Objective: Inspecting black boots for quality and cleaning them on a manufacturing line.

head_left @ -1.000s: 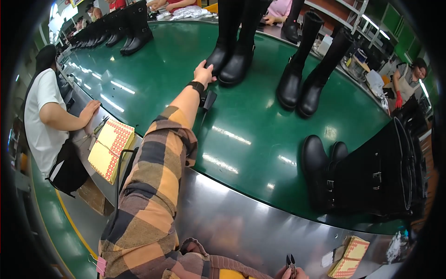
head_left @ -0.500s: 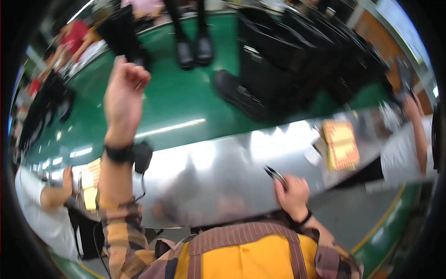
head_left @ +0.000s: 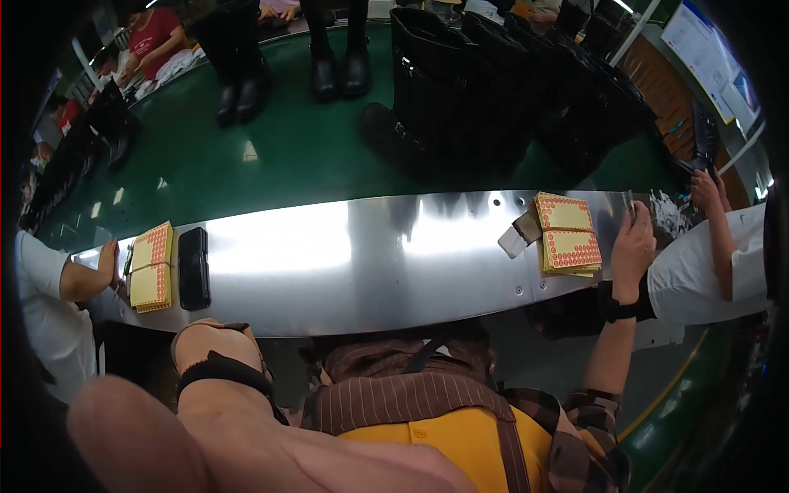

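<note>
My left hand (head_left: 263,452) looms large and close at the bottom left, a black band round its wrist. One rounded digit shows; its other fingers are hidden or out of view. At the right end of the metal ledge (head_left: 394,287), my right hand (head_left: 631,246) is closed with fingertips raised. A small, slim metal tool (head_left: 629,202) sticks up between them, too little seen to tell snips from tweezers. Just left of that hand lies a banded stack of yellow and red cards (head_left: 569,234). A small grey-brown block (head_left: 527,227) and a white piece (head_left: 512,242) touch or adjoin the stack.
Tall black boots (head_left: 427,99) crowd the green table (head_left: 288,156), with more pairs (head_left: 341,62) farther back. A black phone (head_left: 194,268) lies beside another card stack (head_left: 151,267) at left. People in white sit on both sides; the right one (head_left: 707,255) handles a black boot (head_left: 704,144).
My left hand has come back from above the green table to close by the camera. My right hand has moved right with the metal tool, past the card stack. The view has shifted.
</note>
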`<action>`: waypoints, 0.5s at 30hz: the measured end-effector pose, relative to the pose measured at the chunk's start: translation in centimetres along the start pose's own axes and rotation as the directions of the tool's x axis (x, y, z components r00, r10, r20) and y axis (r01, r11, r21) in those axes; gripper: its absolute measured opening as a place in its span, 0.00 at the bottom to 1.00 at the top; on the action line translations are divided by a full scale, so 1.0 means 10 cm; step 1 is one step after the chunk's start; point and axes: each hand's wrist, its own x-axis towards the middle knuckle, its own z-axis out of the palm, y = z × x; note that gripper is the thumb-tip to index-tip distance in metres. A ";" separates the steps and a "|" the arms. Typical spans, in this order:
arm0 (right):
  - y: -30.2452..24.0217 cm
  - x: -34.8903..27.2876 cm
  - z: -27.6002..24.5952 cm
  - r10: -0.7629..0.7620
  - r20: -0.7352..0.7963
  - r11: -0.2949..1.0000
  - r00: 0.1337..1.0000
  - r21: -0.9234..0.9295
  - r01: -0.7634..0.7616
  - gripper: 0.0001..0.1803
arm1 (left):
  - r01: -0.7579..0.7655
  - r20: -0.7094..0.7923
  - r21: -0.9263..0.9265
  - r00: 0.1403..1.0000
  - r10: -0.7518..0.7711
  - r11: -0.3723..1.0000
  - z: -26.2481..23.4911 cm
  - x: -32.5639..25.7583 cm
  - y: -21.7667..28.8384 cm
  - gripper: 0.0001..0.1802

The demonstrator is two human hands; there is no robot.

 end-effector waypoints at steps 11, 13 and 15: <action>-0.24 -0.52 0.39 -0.100 0.286 0.975 0.953 0.221 0.036 0.12 | 0.232 0.186 -0.102 0.960 -0.211 0.967 -0.03 0.00 0.15 0.11; -0.69 -0.45 0.15 -0.155 0.161 0.917 0.975 0.390 0.081 0.10 | 0.122 0.332 -0.035 0.938 -0.103 0.992 -0.31 -0.24 0.08 0.34; -0.83 -0.74 -0.03 -0.104 0.204 0.797 0.973 0.603 -0.041 0.06 | 0.028 0.082 0.498 0.993 -0.080 0.867 -0.74 0.16 -0.21 0.20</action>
